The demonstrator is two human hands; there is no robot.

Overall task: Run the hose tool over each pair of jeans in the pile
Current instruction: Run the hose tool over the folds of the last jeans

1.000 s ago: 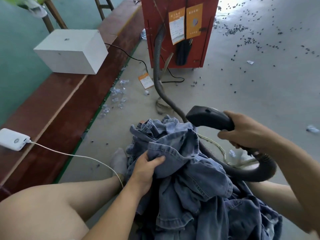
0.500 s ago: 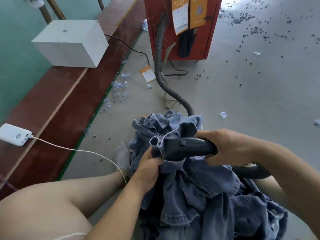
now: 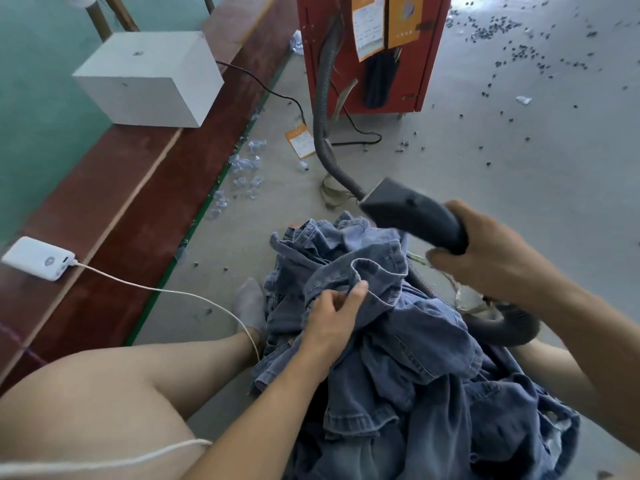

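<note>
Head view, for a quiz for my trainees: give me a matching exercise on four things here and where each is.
Things:
1. hose tool
2. power bank
3. white box
4. jeans

Places:
A. on the floor between the legs
B. near end of the red ledge, cable plugged in
C. in the right hand
D. farther along the red ledge

Pairs: 1-C, 2-B, 3-D, 4-A

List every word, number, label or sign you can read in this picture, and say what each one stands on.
No text can be read here.
White paper sheet on the red machine: print too small and blurred.
Orange card beside it on the machine: round emblem only, lettering blurred.
Orange tag on the floor: lines of print, unreadable.
White power bank on the ledge: a small mark, not legible.
</note>
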